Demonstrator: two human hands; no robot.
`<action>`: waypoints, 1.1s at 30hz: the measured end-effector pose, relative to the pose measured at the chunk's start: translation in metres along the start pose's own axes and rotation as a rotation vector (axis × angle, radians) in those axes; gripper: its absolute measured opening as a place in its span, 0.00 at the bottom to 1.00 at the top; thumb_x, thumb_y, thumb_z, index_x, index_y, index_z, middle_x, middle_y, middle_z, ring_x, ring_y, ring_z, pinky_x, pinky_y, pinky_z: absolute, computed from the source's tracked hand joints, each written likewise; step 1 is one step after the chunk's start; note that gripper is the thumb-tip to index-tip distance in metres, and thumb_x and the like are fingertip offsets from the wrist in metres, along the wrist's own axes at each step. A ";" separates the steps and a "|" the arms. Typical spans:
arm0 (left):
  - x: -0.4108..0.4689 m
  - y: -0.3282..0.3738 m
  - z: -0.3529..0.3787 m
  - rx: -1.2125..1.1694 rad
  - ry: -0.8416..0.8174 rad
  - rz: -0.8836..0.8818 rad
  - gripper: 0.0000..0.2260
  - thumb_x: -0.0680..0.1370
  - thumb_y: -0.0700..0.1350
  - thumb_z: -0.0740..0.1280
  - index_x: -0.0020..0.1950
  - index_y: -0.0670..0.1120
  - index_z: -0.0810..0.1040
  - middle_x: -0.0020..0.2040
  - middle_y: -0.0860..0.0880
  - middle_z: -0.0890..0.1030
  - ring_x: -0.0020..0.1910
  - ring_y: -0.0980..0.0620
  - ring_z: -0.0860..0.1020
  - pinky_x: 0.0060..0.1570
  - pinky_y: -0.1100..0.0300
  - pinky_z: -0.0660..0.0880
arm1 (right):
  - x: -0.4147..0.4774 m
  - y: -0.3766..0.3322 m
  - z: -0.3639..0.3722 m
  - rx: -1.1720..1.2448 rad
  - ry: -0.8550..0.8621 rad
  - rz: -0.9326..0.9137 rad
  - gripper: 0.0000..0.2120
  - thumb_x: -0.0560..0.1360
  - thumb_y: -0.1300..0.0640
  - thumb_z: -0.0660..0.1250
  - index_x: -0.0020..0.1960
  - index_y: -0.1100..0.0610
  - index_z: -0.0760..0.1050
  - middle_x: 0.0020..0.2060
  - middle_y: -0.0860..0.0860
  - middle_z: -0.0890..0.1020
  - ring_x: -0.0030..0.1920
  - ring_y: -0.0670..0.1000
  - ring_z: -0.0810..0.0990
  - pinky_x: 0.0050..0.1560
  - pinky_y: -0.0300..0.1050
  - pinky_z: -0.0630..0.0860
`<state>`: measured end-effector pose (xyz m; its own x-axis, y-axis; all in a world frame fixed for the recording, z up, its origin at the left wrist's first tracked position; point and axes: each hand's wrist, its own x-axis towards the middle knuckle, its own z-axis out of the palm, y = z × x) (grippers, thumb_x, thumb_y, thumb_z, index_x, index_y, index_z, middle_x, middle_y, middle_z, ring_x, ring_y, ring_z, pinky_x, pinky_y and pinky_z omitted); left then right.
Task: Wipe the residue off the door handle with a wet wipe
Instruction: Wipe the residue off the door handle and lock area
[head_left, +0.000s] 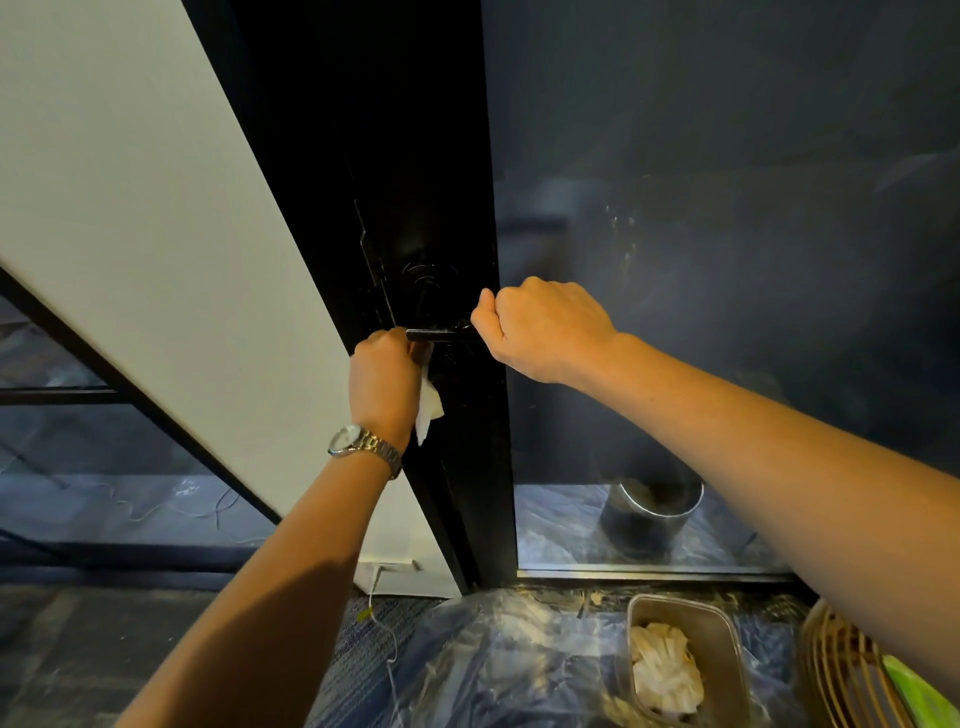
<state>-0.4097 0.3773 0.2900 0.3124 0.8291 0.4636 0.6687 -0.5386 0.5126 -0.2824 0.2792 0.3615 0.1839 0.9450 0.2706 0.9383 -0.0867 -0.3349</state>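
A black lever door handle (439, 334) juts out level from the black door frame (415, 208). My left hand (385, 378), with a metal watch on its wrist, grips a white wet wipe (429, 408) at the handle's left end; the wipe hangs down from my fist. My right hand (540, 328) is curled round the handle's right end, close to the glass. The middle of the handle shows between my two fists. Any residue on it is too dark to make out.
A dark glass door panel (727, 234) is to the right and a white wall (156, 234) to the left. On the plastic-covered floor stand a metal tray with used wipes (680, 660), a wicker basket (852, 675) and, behind the glass, a round bin (649, 519).
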 end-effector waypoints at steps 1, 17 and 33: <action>0.002 -0.001 -0.003 0.014 -0.012 0.060 0.11 0.77 0.41 0.64 0.44 0.33 0.79 0.41 0.34 0.80 0.39 0.38 0.78 0.36 0.56 0.69 | 0.000 0.000 0.000 -0.001 0.000 -0.001 0.28 0.82 0.53 0.47 0.25 0.58 0.64 0.20 0.51 0.67 0.22 0.52 0.67 0.32 0.46 0.72; 0.002 -0.005 -0.009 0.059 -0.035 0.317 0.09 0.75 0.39 0.66 0.46 0.32 0.78 0.40 0.33 0.79 0.34 0.35 0.79 0.37 0.49 0.77 | 0.000 0.000 0.001 -0.006 0.001 -0.005 0.28 0.82 0.54 0.48 0.24 0.58 0.62 0.19 0.51 0.66 0.21 0.51 0.65 0.29 0.44 0.68; 0.004 -0.012 -0.008 0.087 -0.197 0.411 0.09 0.76 0.38 0.64 0.53 0.36 0.77 0.48 0.37 0.76 0.38 0.41 0.76 0.38 0.52 0.78 | 0.001 0.001 0.002 -0.034 0.013 -0.007 0.28 0.82 0.53 0.47 0.25 0.59 0.64 0.20 0.51 0.68 0.23 0.53 0.68 0.32 0.47 0.71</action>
<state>-0.4217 0.3861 0.2914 0.6804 0.5663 0.4652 0.5136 -0.8212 0.2485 -0.2816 0.2803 0.3594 0.1810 0.9415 0.2843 0.9489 -0.0911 -0.3022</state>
